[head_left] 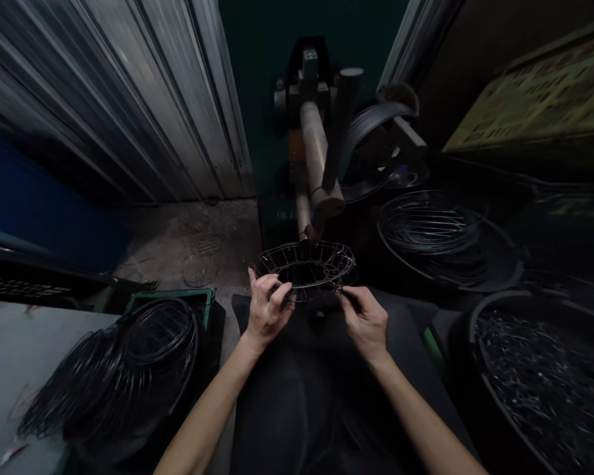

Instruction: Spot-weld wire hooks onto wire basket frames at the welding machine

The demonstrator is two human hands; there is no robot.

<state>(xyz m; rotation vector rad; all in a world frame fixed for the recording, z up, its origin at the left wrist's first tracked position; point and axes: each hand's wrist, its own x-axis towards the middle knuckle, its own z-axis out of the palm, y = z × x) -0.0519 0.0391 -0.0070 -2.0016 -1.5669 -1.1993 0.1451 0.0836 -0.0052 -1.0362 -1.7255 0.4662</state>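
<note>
frame: round wire frame [304, 269], two rings tied by short cross wires; held about level over the lap [297, 396], just below the machine's front end.
left hand: left hand [266, 310] at near-left rim; grip narrow, thumb and fingers pinched on the rim wire.
right hand: right hand [365, 320] at near-right rim; grip narrow, fingertips closed on a wire at the edge.
frame vs grip: frame sits ahead of both hands, between them; touched only along its near arc, far arc free.
work state (judged): cross wires appear set all round, so shape looks largely built; hands are at the near rim. whether joints there are closed: cannot tell, too dark and fine.
machine: machine [317, 152] w/ long roller pointing toward the frame; not touching it as far as seen.
rings: pile of black rings [129, 363] at left, on a green crate [178, 297], beside the counter [24, 343].
coils: wire coils [426, 227] at right, well apart from hands.
tub: dark tub [475, 330] at lower right, holding short wire bits.
</note>
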